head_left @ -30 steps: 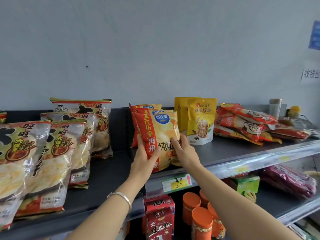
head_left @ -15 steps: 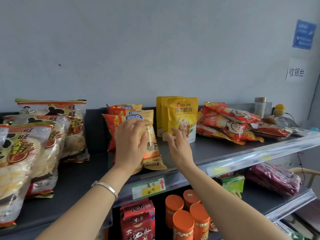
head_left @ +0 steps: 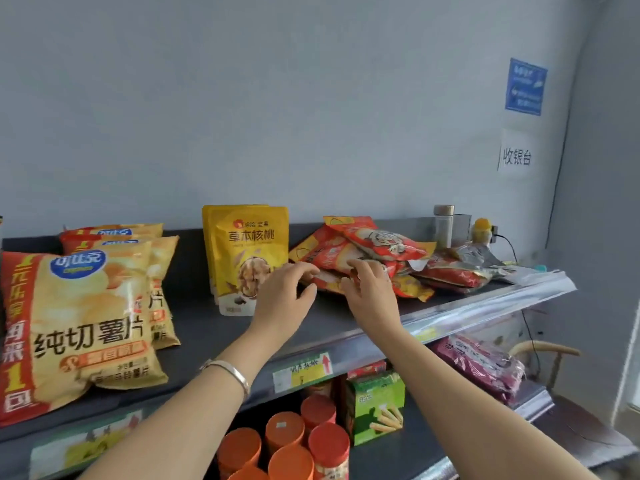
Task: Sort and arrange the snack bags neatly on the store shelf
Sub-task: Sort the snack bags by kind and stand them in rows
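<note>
Head | left hand touching red snack bags, grip unclear | right hand grasping them

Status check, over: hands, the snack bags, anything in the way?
Left hand and right hand at the messy red bag pile, grip unclear. Yellow pouches upright just left of it. Nothing blocks the hands.

Unreadable: right fingers' grip on red bags. Hidden behind left fingers: pouch corner. Cropped far left: chip bag.
</note>
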The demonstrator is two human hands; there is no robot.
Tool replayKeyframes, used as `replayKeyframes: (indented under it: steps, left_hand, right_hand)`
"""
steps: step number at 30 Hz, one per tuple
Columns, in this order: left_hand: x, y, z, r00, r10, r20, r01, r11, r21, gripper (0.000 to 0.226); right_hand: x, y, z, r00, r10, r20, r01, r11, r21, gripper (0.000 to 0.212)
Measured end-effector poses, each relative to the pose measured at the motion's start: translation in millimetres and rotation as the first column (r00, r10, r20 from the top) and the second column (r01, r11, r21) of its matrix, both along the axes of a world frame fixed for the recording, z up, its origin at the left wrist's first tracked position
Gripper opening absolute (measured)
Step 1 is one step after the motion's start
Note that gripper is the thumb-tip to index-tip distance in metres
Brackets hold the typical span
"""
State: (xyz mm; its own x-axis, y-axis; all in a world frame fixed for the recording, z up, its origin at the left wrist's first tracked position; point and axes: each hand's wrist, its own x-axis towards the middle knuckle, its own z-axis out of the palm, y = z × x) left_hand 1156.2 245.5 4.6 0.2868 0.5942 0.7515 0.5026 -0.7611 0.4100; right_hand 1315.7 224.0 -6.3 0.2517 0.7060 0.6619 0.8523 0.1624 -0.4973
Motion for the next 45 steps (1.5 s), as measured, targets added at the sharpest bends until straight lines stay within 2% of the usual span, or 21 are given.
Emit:
replayKeyframes:
  steps: [5, 11, 19, 23, 27, 29, 31, 35, 39, 42, 45]
  left_hand:
    - [59, 18, 3, 0.992, -0.108, 0.059, 0.117, 0.977, -0.179, 0.026]
    - [119, 57, 17, 0.969, -0.167, 0.183, 0.217, 0.928, -0.302, 0.034]
    - [160, 125, 35, 0.973, -0.167, 0.16, 0.214, 0.915, -0.342, 0.043]
    - [172, 151, 32, 0.99, -0.086, 0.111, 0.119, 0.933, -0.34, 0.044]
    - [178, 172, 26, 0.999, -0.024, 0.025, 0.031, 0.933, -0.359, 0.048]
    - [179, 179, 26, 1.0, -0.021, 0.014, 0.025, 0.928, -0.371, 0.051]
    - [181, 181, 26, 1.0, -0.007, -0.015, 0.001, 0.931, -0.365, 0.051]
    - [181, 176, 26, 0.998, 0.037, -0.046, -0.051, 0.926, -0.375, 0.052]
    - [183, 168, 23, 0.986, 0.158, -0.052, -0.166, 0.915, -0.368, 0.054]
    - [186, 156, 19, 0.985, 0.173, -0.012, -0.164, 0.903, -0.397, 0.058]
    - [187, 140, 18, 0.983, 0.107, 0.146, -0.019, 0.863, -0.505, 0.08]
  right_hand:
    - [54, 8, 5, 0.995, -0.097, -0.011, 0.097, 0.994, 0.043, 0.037]
    - [102, 36, 19, 0.974, -0.226, 0.0, 0.226, 0.972, 0.072, 0.039]
    - [146, 94, 46, 0.958, -0.286, -0.021, 0.283, 0.954, -0.097, 0.043]
    - [160, 115, 50, 0.958, -0.284, -0.04, 0.269, 0.938, -0.217, 0.052]
    - [167, 130, 59, 0.952, -0.302, 0.05, 0.299, 0.887, -0.353, 0.066]
    - [171, 137, 68, 0.961, -0.272, 0.056, 0.269, 0.86, -0.435, 0.076]
    - [175, 144, 75, 0.98, -0.196, -0.04, 0.15, 0.853, -0.499, 0.088]
    - [189, 158, 80, 0.978, -0.052, -0.204, -0.063, 0.851, -0.522, 0.104]
    - [198, 167, 76, 0.968, 0.03, -0.248, -0.154, 0.852, -0.5, 0.111]
    - [197, 163, 70, 0.98, 0.043, -0.196, -0.125, 0.895, -0.427, 0.103]
    - [195, 154, 65, 0.992, 0.032, -0.122, -0.069, 0.947, -0.315, 0.083]
